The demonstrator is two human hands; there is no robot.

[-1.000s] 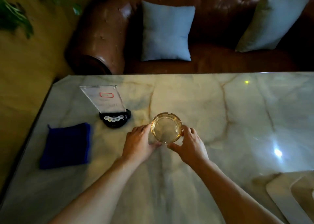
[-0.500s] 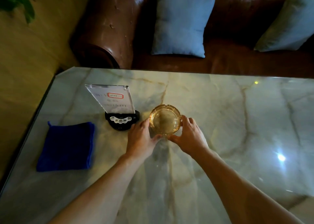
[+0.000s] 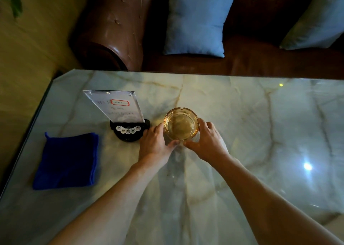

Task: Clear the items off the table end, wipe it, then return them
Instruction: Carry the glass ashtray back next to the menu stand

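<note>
One amber glass ashtray (image 3: 181, 124) stands on one marble-patterned table (image 3: 260, 133), with two hands on it: one left hand (image 3: 155, 145) and one right hand (image 3: 207, 142). There is one clear acrylic sign holder (image 3: 116, 105) set in one black call-button base (image 3: 128, 131), and one folded blue cloth (image 3: 68, 161). Beyond the table, one brown leather sofa (image 3: 115, 27) carries two light blue cushions (image 3: 197, 19), (image 3: 314, 23)

— Lighting? 
— Dim, warm-tinted. Right of the hands' grip, a bright glare spot (image 3: 307, 166) sits on the glossy table (image 3: 242, 114).
— Shadows? 
— Soft, under both forearms.
— Image quality? 
— Fairly sharp centrally; wide-angle bending at edges; sofa (image 3: 115, 27) behind falls dark.
</note>
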